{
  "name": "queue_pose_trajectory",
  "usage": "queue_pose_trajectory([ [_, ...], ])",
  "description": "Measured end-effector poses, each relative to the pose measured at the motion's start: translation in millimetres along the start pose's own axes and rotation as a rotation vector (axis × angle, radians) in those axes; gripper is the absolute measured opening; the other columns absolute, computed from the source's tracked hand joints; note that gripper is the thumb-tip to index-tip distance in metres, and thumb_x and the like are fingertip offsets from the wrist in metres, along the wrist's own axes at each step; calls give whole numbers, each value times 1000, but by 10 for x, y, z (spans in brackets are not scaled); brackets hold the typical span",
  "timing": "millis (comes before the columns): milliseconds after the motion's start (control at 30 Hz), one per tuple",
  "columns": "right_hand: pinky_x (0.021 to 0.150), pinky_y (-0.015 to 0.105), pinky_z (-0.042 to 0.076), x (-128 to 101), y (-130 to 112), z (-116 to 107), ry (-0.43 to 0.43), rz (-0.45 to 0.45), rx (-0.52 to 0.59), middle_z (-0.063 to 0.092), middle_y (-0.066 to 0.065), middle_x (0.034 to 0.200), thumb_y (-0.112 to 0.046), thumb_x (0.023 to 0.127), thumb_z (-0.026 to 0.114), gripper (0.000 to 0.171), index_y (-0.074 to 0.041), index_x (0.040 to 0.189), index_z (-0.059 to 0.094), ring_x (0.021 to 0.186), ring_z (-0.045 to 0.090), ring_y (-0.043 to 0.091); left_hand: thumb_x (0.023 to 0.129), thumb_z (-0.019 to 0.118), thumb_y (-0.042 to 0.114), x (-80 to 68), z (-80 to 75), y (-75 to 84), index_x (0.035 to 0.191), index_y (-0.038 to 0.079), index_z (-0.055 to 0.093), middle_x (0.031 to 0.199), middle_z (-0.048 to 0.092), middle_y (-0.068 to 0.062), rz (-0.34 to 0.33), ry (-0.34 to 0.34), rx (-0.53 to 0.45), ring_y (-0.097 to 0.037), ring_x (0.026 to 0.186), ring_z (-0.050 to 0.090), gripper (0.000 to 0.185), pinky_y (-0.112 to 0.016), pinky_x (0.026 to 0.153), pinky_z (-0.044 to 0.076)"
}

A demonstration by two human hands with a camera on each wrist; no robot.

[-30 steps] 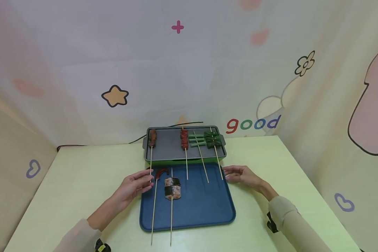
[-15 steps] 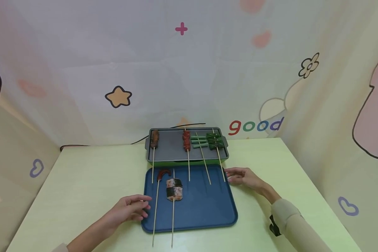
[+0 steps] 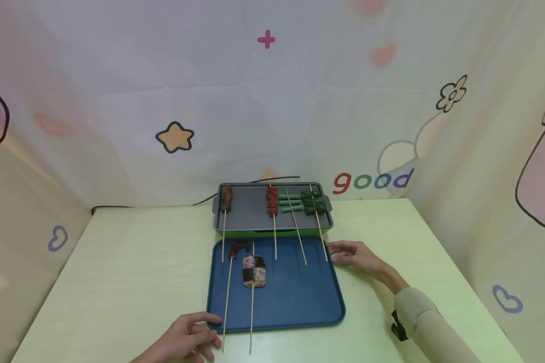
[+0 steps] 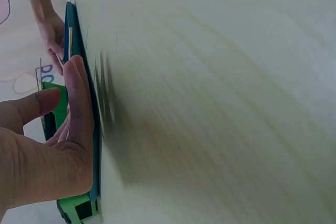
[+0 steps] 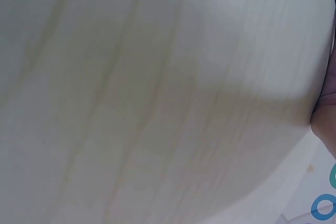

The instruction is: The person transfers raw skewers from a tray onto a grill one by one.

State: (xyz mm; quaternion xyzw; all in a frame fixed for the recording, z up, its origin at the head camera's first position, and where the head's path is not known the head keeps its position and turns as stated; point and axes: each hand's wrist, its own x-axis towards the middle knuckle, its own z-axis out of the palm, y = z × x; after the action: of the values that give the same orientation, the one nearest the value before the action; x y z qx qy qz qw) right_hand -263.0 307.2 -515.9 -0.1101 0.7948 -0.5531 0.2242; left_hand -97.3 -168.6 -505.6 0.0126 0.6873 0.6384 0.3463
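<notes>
My left hand (image 3: 188, 338) is at the near left corner of the blue tray (image 3: 300, 307), its fingers beside the stick of a skewer with a curved dark-red piece (image 3: 238, 247). In the left wrist view that hand (image 4: 58, 150) has extended fingers and the thumb held apart. My right hand (image 3: 356, 257) touches the tray's far right edge with its fingers; the right wrist view shows only a sliver of it. Right of the curved-piece skewer lies a thick skewer with dark bands (image 3: 254, 275).
A green grill with a dark plate (image 3: 250, 201) stands behind the tray. It bears a brown meat skewer (image 3: 226, 197), a red meat skewer (image 3: 272, 200) and two sticks through green vegetables (image 3: 313, 202). Their sticks overhang the tray. A black cord (image 3: 111, 206) runs along the table's back.
My left hand has let go of the brown meat skewer's stick, which lies on the grill, and has moved down to the tray's near left corner. My right hand stays at the tray edge.
</notes>
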Motion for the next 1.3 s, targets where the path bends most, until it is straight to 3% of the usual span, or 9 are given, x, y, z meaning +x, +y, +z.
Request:
queue_pose_trajectory([
  [267,89,21,57,17,15,5,-1,7,2,70,10,124,-10,99,67,51,6,145,51,101,71,6,102,60,9,19,50,-13,143,-15,43,107,78,-12,-12,-66,-74,-11,80,74,51,-25,72,61],
  [600,88,20,56,5,10,17,16,11,-1,70,7,122,-9,99,66,50,5,145,52,100,70,5,94,66,-1,71,51,18,140,-18,45,93,76,0,93,-63,-99,-9,83,73,53,-25,76,61],
  [900,87,20,57,-5,3,26,17,8,-1,71,6,122,-9,99,66,50,6,145,52,100,70,5,94,67,-3,76,50,-12,140,-20,45,94,77,1,128,-87,-189,-8,86,75,54,-22,79,60],
  [1100,86,20,57,-15,-16,20,12,-3,11,71,-1,118,-9,99,66,50,6,144,52,99,70,4,94,70,1,70,62,-32,141,-18,45,95,77,0,122,-86,-213,-9,87,76,56,-21,79,60],
  [1300,86,20,56,-5,-3,20,22,11,9,71,3,120,-10,98,68,51,5,144,53,99,70,5,96,68,4,38,81,-97,142,-13,48,96,75,1,93,-112,-276,-12,90,76,54,-24,82,60],
])
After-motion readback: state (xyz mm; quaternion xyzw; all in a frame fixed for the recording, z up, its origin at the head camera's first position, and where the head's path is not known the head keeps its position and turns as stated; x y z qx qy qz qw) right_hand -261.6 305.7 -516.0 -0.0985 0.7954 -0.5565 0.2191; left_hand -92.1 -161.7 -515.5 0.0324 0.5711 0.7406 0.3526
